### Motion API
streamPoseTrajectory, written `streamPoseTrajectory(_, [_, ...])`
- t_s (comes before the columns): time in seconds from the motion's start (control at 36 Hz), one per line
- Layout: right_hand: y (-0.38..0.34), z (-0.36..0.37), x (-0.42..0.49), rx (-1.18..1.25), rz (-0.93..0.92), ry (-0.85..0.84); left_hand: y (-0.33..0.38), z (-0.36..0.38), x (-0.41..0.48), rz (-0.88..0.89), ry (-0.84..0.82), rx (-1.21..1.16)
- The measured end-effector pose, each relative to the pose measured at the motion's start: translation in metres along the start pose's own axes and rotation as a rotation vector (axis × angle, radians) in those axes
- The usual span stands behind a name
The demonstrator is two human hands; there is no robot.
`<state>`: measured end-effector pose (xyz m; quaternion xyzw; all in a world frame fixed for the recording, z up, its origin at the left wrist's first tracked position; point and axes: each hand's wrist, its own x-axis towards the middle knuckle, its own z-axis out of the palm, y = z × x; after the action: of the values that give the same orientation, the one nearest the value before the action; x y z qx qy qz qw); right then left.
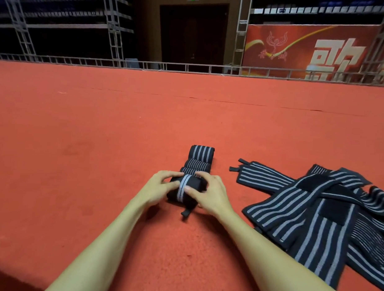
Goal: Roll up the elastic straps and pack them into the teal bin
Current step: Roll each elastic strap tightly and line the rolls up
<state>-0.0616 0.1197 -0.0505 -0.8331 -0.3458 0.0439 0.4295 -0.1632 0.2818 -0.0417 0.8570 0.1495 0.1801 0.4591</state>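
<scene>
Meanwhile left hand [161,187], right hand [209,192] curled, gripping rolled strap [185,189]; banner [309,51] characters only partly legible.

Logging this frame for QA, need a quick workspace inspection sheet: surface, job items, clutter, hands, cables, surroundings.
Surface: red carpet, bare apart from the straps.
Job's things: rolled strap under both hands; three finished rolls lined up just beyond it; pile of unrolled straps at right. Teal bin not in view.
Clutter: nothing seen.
Grippers: left hand and right hand both grip the rolled strap.
Cables: nothing seen.
Surroundings: low metal railing, scaffolding, dark doorway, red banner.
</scene>
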Motion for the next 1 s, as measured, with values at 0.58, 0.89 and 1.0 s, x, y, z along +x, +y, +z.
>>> streamPoseTrajectory(0.58, [-0.006, 0.003, 0.004, -0.16, 0.02, -0.04, 0.003, -0.003, 0.023, 0.024, -0.085, 0.455])
streamPoseTrajectory(0.89, [0.005, -0.101, -0.028, -0.323, -0.077, -0.081, 0.064, 0.025, 0.001, 0.02, -0.044, 0.768])
streamPoseTrajectory(1.0, [0.031, -0.16, -0.054, -0.459, -0.016, -0.118, 0.104, 0.066, -0.024, 0.075, -0.16, 0.628])
